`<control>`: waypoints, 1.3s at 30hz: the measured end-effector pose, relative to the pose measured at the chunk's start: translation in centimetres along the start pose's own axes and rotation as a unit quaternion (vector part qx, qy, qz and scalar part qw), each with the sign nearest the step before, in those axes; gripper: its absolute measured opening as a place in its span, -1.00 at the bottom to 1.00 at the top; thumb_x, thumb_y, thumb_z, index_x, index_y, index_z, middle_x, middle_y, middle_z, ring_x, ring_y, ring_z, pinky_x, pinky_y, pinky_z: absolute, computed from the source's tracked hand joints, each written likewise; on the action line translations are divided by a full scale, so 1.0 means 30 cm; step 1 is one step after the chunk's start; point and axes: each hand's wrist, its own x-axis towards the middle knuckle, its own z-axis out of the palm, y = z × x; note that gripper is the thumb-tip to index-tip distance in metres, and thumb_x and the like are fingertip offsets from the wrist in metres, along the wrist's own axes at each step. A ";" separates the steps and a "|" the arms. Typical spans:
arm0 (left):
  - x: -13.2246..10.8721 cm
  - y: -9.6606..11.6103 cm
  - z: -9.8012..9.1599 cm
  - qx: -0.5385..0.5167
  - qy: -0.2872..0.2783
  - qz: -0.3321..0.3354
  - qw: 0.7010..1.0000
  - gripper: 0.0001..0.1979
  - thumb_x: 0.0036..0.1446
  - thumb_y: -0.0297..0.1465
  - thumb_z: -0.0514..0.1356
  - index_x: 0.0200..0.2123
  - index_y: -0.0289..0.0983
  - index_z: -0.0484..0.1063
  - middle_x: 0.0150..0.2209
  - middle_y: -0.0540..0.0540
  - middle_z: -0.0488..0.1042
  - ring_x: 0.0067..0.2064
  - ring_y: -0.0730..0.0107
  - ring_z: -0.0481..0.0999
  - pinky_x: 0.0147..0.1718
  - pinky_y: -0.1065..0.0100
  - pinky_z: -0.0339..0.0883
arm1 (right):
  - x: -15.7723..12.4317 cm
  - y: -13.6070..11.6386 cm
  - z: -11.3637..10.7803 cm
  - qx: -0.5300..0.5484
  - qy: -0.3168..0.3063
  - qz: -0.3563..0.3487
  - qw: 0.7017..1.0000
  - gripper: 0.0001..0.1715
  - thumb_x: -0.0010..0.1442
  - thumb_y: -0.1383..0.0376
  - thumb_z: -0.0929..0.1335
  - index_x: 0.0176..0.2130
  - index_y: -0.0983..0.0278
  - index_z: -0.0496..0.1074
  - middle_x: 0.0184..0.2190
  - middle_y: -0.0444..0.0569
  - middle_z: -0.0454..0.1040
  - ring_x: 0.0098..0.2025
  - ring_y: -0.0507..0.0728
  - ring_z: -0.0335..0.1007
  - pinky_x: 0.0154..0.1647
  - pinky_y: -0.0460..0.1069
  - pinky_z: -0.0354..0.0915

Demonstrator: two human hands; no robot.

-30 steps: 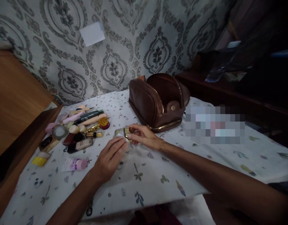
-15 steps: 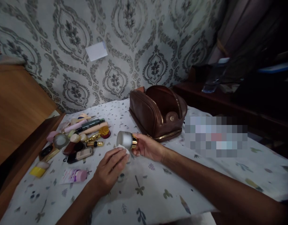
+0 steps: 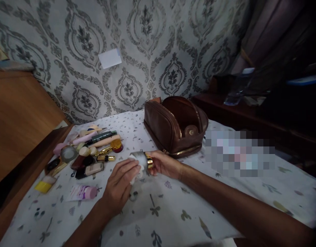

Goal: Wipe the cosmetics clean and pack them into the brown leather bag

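My right hand grips a frosted jar by its gold lid, holding it on its side above the patterned cloth. Pressed against the jar's body is a white wipe, pinched under the fingers of my left hand. The wipe and fingers cover part of the jar. Behind my right hand stands a brown leather toiletry bag, its zip open and flap raised. Left of my hands lie a gold lipstick tube, a foundation bottle and a pink and white squeeze tube.
Several cosmetics, among them a dark green tube and a red jar with gold lid, crowd the left side. A yellow-capped item lies at the left edge. A water bottle stands on the dark furniture at right. A blurred patch covers something on the cloth.
My left hand with the wipe has shifted up onto the jar's body, covering more of it. The jar has turned slightly in my right hand. The view has tilted a little.
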 end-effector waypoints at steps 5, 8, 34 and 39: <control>0.009 -0.004 -0.009 -0.032 0.023 -0.065 0.997 -0.60 0.23 -0.62 0.07 0.12 -0.27 0.33 0.04 -0.22 0.47 0.12 0.24 0.41 0.11 0.14 0.33 | -0.005 -0.002 -0.004 -0.018 -0.008 -0.012 1.000 -0.61 0.10 0.06 0.43 -0.39 0.37 0.41 -0.63 -0.15 0.43 -0.62 -0.03 0.37 -0.65 -0.16 0.21; 0.006 -0.013 -0.012 -0.054 0.029 -0.135 0.989 -0.65 0.27 -0.54 0.08 0.10 -0.22 0.36 0.04 -0.18 0.48 0.09 0.27 0.45 0.07 0.20 0.35 | -0.011 -0.004 0.000 -0.023 -0.026 -0.015 0.999 -0.60 0.09 0.07 0.45 -0.37 0.38 0.42 -0.60 -0.13 0.44 -0.61 -0.02 0.39 -0.65 -0.16 0.23; -0.001 -0.052 0.001 -0.295 -0.003 -0.541 0.788 -0.58 0.15 -0.01 0.14 -0.14 -0.24 0.36 -0.59 0.09 0.40 -0.58 0.45 0.35 -0.63 0.50 0.15 | -0.022 -0.004 0.007 -0.398 0.063 -0.280 0.871 -0.43 0.17 0.18 0.42 0.15 0.18 0.33 -0.04 0.06 0.33 -0.04 0.18 0.34 -0.05 0.11 0.40; -0.008 -0.042 -0.008 -0.249 0.028 -0.529 0.811 -0.65 0.21 -0.09 0.14 -0.08 -0.21 0.38 -0.49 0.08 0.44 -0.58 0.48 0.32 -0.63 0.48 0.20 | -0.035 -0.014 0.010 -0.462 0.044 -0.292 0.836 -0.39 0.18 0.22 0.41 0.19 0.18 0.30 -0.03 0.08 0.32 -0.02 0.21 0.33 -0.04 0.13 0.39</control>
